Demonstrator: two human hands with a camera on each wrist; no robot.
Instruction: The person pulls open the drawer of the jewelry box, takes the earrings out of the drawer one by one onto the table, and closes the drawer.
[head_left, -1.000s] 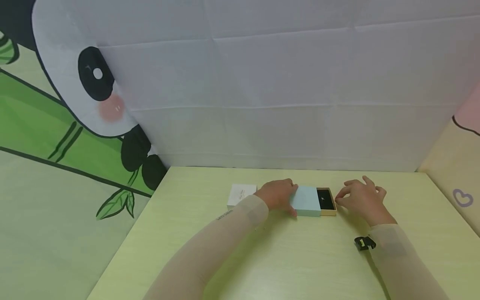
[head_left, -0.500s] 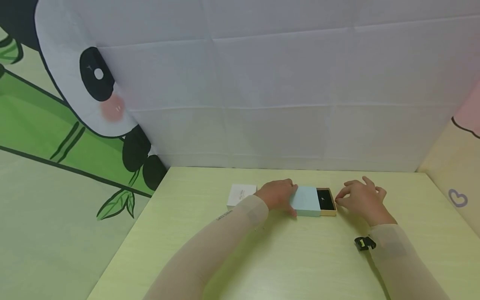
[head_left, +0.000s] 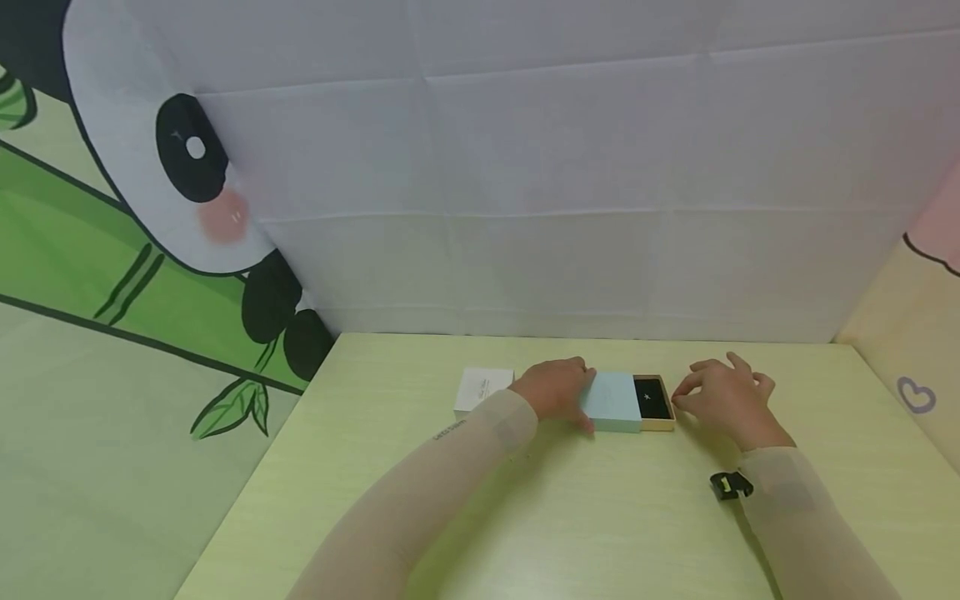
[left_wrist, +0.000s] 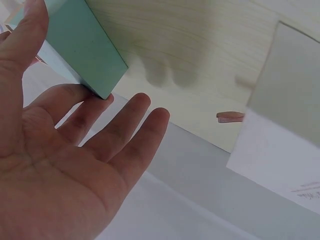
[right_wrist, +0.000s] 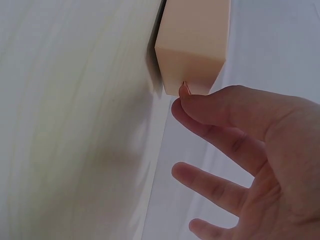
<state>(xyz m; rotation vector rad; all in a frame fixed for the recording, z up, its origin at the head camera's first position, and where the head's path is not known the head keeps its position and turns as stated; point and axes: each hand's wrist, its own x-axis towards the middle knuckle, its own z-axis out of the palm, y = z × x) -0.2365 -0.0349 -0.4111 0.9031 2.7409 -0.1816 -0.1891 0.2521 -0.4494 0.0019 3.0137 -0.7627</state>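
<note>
While gripping the smooth, square sleeve (head_left: 612, 402) in left hand (head_left: 553, 389), pinches thin tab (right_wrist: 186, 87) on the boxy drawer (right_wrist: 194, 37) with right hand (head_left: 724, 404).

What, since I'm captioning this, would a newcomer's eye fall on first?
Probably the cartoon face, upper left in the head view. Next, perhaps, the mint box on the table: the left hand holds it while the right hand pinches at the end of its partly open drawer.

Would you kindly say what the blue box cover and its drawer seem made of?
Blue box cover: probably matte cardboard, given its dull, flat faces. Drawer: likely smooth cardboard, by its crisp edges; the dull black lining could be foam or velvet.
</note>
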